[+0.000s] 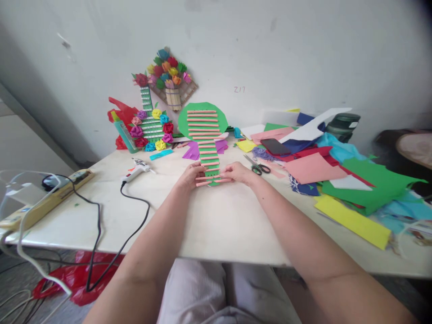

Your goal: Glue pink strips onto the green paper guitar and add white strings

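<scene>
two hands (194,176) (235,173), cutout (222,120), flowers (166,67) in vase (173,100)

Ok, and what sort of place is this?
Probably a craft corner, though whether at home or in a workshop I can't tell: the table holds a glue gun, scissors and coloured paper.

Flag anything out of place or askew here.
The lowest pink strip, near the left hand and right hand, appears to slant, while those above lie nearly level. A crumpled red plastic bag lies on the floor below the table, looking stray.
</scene>
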`<state>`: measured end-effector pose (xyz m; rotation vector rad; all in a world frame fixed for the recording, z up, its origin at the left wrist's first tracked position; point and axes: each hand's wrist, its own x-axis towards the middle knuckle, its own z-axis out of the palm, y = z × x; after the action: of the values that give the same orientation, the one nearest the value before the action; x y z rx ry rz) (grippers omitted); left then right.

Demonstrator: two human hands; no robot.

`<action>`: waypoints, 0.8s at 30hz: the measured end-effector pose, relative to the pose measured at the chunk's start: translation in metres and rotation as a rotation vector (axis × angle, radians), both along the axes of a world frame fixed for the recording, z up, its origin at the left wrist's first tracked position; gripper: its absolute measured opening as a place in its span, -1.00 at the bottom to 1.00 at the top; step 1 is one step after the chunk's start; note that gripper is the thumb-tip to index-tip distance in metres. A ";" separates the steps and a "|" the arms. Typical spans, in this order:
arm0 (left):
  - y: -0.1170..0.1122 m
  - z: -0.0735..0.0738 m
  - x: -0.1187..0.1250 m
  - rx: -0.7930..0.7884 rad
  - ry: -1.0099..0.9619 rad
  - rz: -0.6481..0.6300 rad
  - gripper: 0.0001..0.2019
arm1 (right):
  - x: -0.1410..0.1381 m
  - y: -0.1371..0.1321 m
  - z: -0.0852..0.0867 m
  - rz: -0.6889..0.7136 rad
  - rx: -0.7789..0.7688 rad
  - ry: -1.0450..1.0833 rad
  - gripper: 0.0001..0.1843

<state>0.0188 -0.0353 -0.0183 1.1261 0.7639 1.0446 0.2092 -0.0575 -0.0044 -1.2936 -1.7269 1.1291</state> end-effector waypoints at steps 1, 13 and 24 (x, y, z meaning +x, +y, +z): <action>0.000 0.000 0.000 -0.003 -0.008 0.002 -0.73 | -0.001 0.000 0.000 -0.011 0.013 -0.005 -0.87; -0.002 0.000 0.003 0.006 -0.018 0.028 -0.76 | -0.002 0.006 0.000 -0.052 0.139 -0.126 -0.94; -0.003 -0.001 0.005 0.037 -0.010 0.051 -0.77 | -0.004 0.013 -0.011 -0.089 0.322 -0.283 -0.93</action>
<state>0.0238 -0.0385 -0.0192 1.1372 0.7714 1.1106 0.2053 -0.0448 -0.0153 -1.3563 -1.9377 0.6059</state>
